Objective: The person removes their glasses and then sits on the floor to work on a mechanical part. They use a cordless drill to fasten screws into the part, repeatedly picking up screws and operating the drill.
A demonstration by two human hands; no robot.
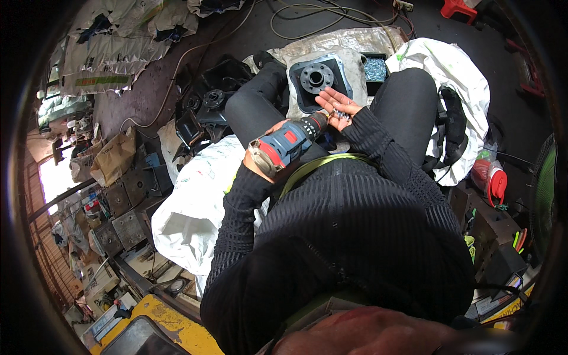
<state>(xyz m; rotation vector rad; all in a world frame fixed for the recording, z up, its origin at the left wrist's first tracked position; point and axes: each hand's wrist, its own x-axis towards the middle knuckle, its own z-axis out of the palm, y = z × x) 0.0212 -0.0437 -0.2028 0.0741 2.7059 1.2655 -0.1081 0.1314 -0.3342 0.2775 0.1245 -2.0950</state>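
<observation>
My left hand (260, 157) is wrapped round a blue and red cordless drill (287, 144), whose chuck points up and to the right. My right hand (340, 109) lies palm up at the chuck's end, fingers stretched, with several small silvery screws (341, 115) in it. Just beyond both hands, between my knees, sits a black square metal housing (305, 97) with a round, holed flange (318, 77) at its middle. The chuck's tip is next to my right palm, and I cannot tell whether they touch.
A dark tray of small bluish-silver screws (375, 69) stands right of the housing. More black housings (214, 99) lie by my left leg. White sacks (189, 207) flank me on both sides. Hoses (313, 7) cross the floor ahead; a green fan (543, 201) stands at far right.
</observation>
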